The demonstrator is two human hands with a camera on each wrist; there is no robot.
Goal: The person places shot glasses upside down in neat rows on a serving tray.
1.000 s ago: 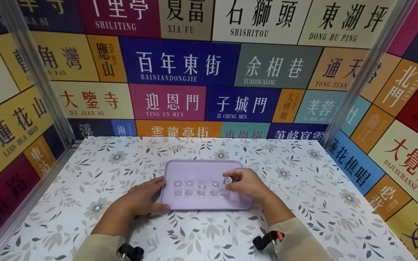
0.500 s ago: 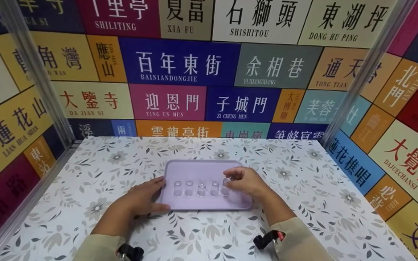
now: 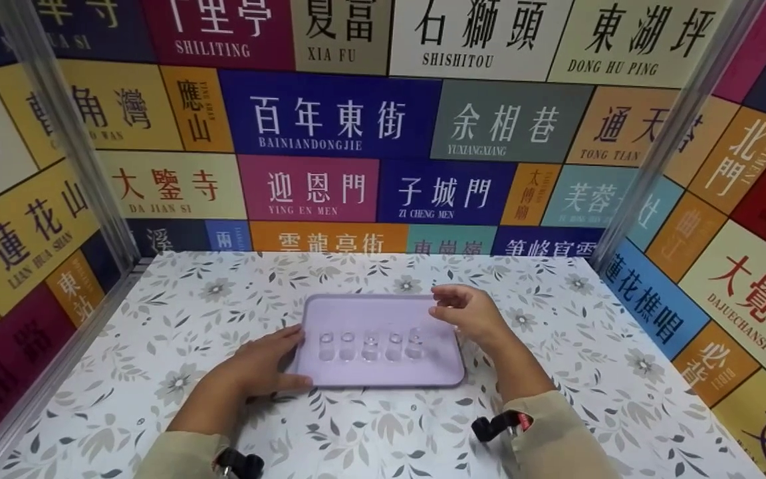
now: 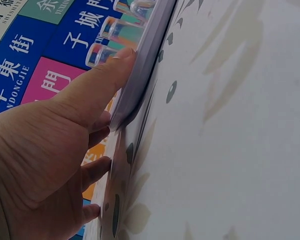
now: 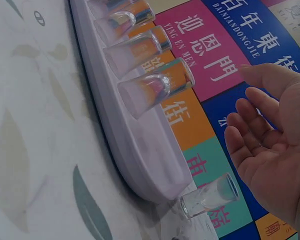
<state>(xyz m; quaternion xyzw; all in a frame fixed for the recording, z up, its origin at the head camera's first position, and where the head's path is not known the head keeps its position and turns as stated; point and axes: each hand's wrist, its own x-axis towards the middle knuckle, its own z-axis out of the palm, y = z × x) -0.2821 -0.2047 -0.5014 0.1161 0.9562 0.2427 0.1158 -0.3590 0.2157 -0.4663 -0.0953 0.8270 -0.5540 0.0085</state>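
Several small clear shot glasses (image 3: 370, 347) stand upright in a row on a light purple tray (image 3: 383, 378). My left hand (image 3: 260, 362) rests at the tray's left end, thumb along the front side and forefinger by the left edge. The left wrist view shows the thumb (image 4: 102, 80) against the tray's side, other fingertips lower by the tabletop. My right hand (image 3: 473, 313) hovers over the tray's back right corner, fingers loosely bent and holding nothing. Another shot glass (image 5: 210, 195) stands outside the tray near that corner, behind the right hand in the head view.
A white tabletop (image 3: 177, 313) with a grey leaf and flower print lies under the tray. Colourful panels (image 3: 330, 113) with lettering wall in the back and both sides, with clear posts (image 3: 675, 133) at the corners.
My right hand has let go of the rightmost glass, which now stands in the row, and moved up and right. My left hand stays at the tray's left end.
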